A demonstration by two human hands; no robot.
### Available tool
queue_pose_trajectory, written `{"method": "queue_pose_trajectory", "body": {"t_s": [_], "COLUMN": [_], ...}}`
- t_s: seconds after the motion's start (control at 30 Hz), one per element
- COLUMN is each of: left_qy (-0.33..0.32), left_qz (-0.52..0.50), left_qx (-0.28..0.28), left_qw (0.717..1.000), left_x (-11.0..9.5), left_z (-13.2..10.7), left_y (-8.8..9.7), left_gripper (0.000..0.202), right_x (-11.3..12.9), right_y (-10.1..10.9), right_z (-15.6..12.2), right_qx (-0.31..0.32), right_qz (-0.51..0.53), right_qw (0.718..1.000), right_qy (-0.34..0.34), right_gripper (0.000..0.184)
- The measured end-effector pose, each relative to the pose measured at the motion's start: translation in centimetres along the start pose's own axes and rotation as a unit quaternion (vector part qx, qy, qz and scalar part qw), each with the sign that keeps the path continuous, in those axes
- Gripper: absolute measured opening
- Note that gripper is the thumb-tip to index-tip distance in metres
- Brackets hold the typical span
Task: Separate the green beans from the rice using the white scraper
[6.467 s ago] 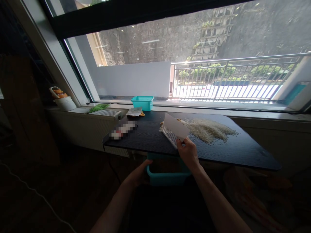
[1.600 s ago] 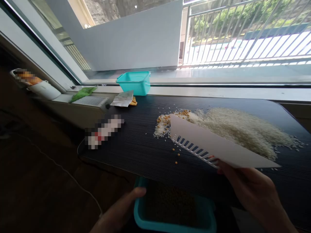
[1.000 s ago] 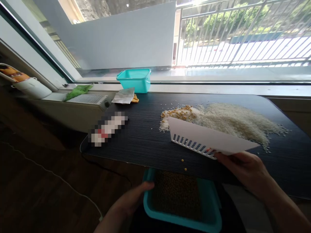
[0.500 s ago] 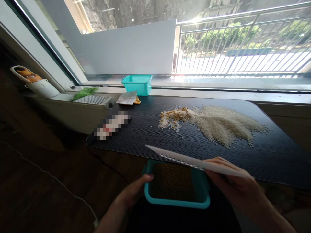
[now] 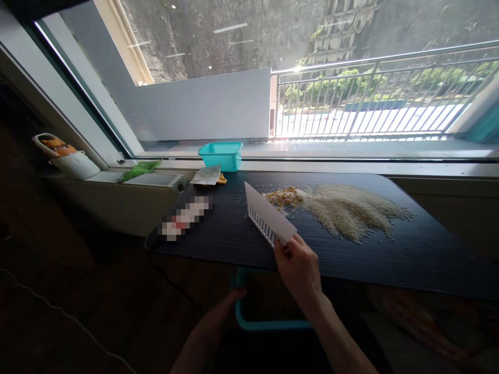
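Note:
My right hand (image 5: 300, 262) grips a thin white slotted plate (image 5: 268, 212) by its near end. The plate is tilted above the dark table, left of the grain, with its row of slots along the lower left edge. My left hand (image 5: 224, 307) holds the left side of a turquoise tub (image 5: 273, 325) below the table edge, thumb over the rim. Small brownish-yellow grains lie in the tub, dim in shadow. On the table spreads white rice (image 5: 346, 210), with a patch of yellow grains (image 5: 287, 196) mixed in at its left end, partly behind the plate.
A second turquoise tub (image 5: 221, 157) stands at the back by the window, beside a grey-white packet (image 5: 206, 175). A blurred-out item (image 5: 187, 219) lies at the table's left end. Further left are a green cloth (image 5: 141, 170) and a white pot (image 5: 76, 162).
My right hand has raised the slotted plate from over the tub, forward and left above the table. My left hand stays on the tub. The camera view has tilted up.

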State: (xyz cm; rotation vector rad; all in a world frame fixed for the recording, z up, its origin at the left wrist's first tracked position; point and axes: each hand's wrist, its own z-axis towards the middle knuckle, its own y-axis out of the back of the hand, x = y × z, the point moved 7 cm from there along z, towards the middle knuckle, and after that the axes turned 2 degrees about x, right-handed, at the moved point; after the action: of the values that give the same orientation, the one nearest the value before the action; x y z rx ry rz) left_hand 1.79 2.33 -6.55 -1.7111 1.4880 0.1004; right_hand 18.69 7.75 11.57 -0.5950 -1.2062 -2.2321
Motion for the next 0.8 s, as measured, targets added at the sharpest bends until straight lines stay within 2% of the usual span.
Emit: {"method": "queue_pose_trajectory", "body": {"t_s": [0.33, 0.6, 0.7, 0.8], "left_qy": [-0.028, 0.009, 0.015, 0.018], "left_qz": [0.051, 0.064, 0.068, 0.068], "left_qx": [-0.014, -0.005, -0.009, -0.002], "left_qw": [0.998, 0.998, 0.998, 0.998], "left_x": [-0.7, -0.2, 0.1, 0.2], "left_z": [0.3, 1.4, 1.7, 1.6], "left_y": [-0.2, -0.7, -1.2, -2.0], "left_gripper": [0.049, 0.055, 0.052, 0.049], "right_x": [-5.4, -8.3, -9.0, -9.2], "right_y": [5.6, 10.7, 11.6, 11.5], "right_z": [-0.5, -0.5, -0.3, 0.2], "right_qx": [-0.08, -0.15, -0.146, -0.13], "right_qz": [-0.136, -0.1, -0.125, -0.141], "right_qw": [0.985, 0.982, 0.98, 0.981], "right_qy": [-0.065, -0.062, -0.05, -0.037], "right_gripper": [0.027, 0.027, 0.027, 0.026]}}
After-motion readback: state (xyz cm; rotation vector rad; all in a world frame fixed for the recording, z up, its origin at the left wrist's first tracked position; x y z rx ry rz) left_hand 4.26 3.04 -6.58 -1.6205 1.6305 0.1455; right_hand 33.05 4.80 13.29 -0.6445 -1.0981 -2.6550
